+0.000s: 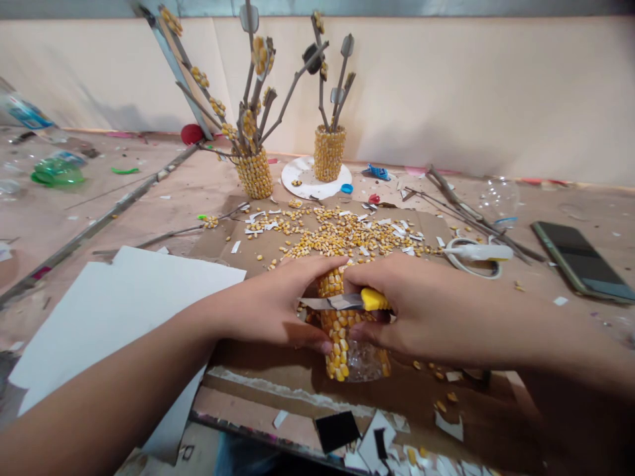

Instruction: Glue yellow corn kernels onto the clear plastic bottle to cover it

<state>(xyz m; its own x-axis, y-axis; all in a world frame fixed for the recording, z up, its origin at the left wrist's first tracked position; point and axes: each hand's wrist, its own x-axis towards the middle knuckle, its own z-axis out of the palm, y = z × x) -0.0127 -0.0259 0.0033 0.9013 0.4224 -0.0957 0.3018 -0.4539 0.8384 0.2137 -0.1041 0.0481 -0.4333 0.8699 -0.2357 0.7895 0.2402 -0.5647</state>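
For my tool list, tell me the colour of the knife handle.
The knife handle is yellow, seen best in the head view.

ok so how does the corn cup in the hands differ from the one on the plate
The held cup shows a bare, clear patch low on its front; the plate cup is kernel-covered across its visible side. The left hand grasps the held cup; the plate cup stands on the white plate. Twigs rise from the plate cup; none show in the held cup. Both wear yellow kernels.

Slim bare forearms (143,370), bare left hand (262,307), bare right hand (409,301)
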